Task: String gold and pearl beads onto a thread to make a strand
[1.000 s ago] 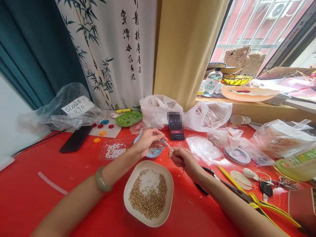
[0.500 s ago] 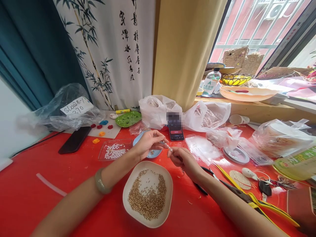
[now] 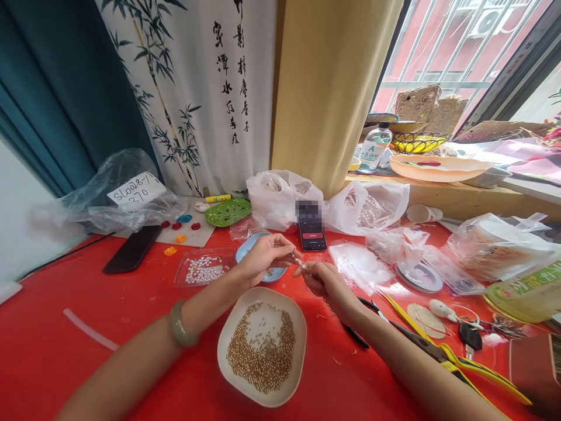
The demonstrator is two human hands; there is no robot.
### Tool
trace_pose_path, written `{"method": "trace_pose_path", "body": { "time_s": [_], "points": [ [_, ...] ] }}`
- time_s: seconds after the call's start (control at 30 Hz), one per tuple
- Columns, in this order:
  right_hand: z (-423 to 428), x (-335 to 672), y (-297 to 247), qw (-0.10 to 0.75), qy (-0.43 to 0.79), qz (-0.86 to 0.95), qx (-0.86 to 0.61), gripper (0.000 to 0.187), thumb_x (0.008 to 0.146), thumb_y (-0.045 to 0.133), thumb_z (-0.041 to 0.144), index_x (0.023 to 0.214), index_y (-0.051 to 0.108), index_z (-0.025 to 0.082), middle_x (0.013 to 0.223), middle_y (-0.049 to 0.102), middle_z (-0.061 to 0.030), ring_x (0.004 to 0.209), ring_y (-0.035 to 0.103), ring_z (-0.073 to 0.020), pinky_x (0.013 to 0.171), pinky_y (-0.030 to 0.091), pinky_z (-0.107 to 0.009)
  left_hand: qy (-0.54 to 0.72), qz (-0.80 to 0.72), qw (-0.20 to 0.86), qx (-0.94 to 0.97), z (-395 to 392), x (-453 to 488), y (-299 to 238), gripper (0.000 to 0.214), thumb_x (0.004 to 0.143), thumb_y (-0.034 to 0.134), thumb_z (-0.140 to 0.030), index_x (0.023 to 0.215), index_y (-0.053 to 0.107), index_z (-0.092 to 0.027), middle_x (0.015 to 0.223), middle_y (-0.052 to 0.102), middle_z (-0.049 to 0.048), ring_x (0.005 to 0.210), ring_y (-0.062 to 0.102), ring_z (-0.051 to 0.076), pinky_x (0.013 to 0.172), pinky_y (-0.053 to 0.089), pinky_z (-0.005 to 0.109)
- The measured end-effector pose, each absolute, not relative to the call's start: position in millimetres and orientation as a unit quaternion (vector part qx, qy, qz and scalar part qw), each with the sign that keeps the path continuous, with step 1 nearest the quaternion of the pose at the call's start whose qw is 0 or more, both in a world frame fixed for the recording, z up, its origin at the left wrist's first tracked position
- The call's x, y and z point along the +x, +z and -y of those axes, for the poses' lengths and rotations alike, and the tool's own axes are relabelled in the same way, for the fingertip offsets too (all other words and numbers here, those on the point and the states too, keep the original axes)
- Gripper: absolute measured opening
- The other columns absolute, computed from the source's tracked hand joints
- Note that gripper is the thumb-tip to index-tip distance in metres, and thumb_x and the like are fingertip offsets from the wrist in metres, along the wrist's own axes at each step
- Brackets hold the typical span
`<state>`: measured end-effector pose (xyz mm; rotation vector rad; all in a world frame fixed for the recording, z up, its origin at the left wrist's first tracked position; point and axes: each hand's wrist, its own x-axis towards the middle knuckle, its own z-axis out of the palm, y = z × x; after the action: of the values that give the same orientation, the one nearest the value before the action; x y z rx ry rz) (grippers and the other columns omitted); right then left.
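Observation:
My left hand (image 3: pixel 263 257) and my right hand (image 3: pixel 322 282) meet above the red table (image 3: pixel 52 345), both pinched on a short strand of pearl beads (image 3: pixel 298 260) that runs between their fingertips. A thin thread hangs down below my right hand. Just under the hands sits a white dish (image 3: pixel 293 374) heaped with small gold beads (image 3: pixel 263 354). Behind my left hand lies a blue saucer (image 3: pixel 245 248) with a few beads, partly hidden by the hand. A green bangle (image 3: pixel 177 324) circles my left wrist.
A clear tray of pearls (image 3: pixel 202 268) lies left of the saucer, a phone (image 3: pixel 311 231) stands behind the hands, and another dark phone (image 3: pixel 132 248) lies at the left. Plastic bags crowd the back and right. Yellow-handled pliers (image 3: pixel 456 354), keys and round lids lie at the right.
Both hands have drifted slightly down and closer together while keeping hold of the bead strand. The view has shifted a little.

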<state>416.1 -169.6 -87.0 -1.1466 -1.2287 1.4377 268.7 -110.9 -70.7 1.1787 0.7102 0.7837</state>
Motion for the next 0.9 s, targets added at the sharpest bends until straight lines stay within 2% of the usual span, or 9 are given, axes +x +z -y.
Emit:
{"method": "trace_pose_path", "body": {
  "time_s": [0.23,0.4,0.57,0.7,0.83,0.9],
  "points": [
    [167.7,416.1,-88.6,0.445,0.555,0.506,-0.488,0.019,0.07,0.039,0.025,0.058,0.052,0.016,0.039,0.023,0.0092,0.038,0.016,-0.0064,0.039,0.01,-0.024,0.354,-0.311,0.703,0.532,111.6,269.5,-70.7,0.015,0.072,0.061,-0.023,0.07,0.05,-0.013,0.071,0.064,0.0035,0.065,0.062,0.01,0.056,0.045,0.016],
    [168.9,414.9,-89.2,0.448,0.572,0.507,-0.464,0.017,0.068,0.035,0.021,0.052,0.041,0.018,0.043,0.036,0.0056,0.039,0.027,-0.0068,0.04,0.016,-0.023,0.342,-0.32,0.703,0.536,110.6,268.9,-71.8,0.017,0.07,0.062,-0.025,0.07,0.049,-0.013,0.073,0.064,0.0034,0.066,0.062,0.01,0.056,0.044,0.017],
    [170.3,413.7,-87.5,0.447,0.566,0.494,-0.486,0.021,0.071,0.036,0.024,0.062,0.052,0.015,0.042,0.023,0.0089,0.039,0.015,-0.0064,0.04,0.01,-0.024,0.337,-0.319,0.694,0.551,111.0,268.6,-72.3,0.017,0.071,0.062,-0.025,0.07,0.05,-0.014,0.073,0.065,0.0035,0.07,0.062,0.012,0.061,0.044,0.02],
    [168.6,414.0,-87.6,0.442,0.543,0.496,-0.513,0.021,0.071,0.041,0.027,0.064,0.056,0.014,0.043,0.023,0.009,0.04,0.016,-0.0062,0.039,0.01,-0.023,0.344,-0.302,0.685,0.567,112.0,269.1,-73.0,0.016,0.071,0.061,-0.025,0.07,0.051,-0.013,0.07,0.065,0.0036,0.072,0.061,0.012,0.068,0.044,0.024],
    [167.1,414.9,-90.5,0.45,0.554,0.495,-0.496,0.015,0.067,0.04,0.023,0.058,0.049,0.016,0.041,0.023,0.0091,0.038,0.016,-0.0061,0.039,0.009,-0.023,0.347,-0.289,0.695,0.559,112.9,269.6,-73.3,0.017,0.07,0.062,-0.026,0.07,0.05,-0.013,0.069,0.065,0.0035,0.07,0.06,0.012,0.07,0.044,0.026],
    [167.5,414.8,-91.4,0.452,0.561,0.496,-0.485,0.017,0.068,0.037,0.023,0.053,0.044,0.017,0.041,0.028,0.0077,0.038,0.02,-0.0065,0.039,0.012,-0.023,0.343,-0.284,0.7,0.559,113.3,269.8,-73.1,0.018,0.07,0.062,-0.027,0.069,0.05,-0.013,0.068,0.065,0.0035,0.069,0.06,0.012,0.07,0.044,0.026]
  ]
}}
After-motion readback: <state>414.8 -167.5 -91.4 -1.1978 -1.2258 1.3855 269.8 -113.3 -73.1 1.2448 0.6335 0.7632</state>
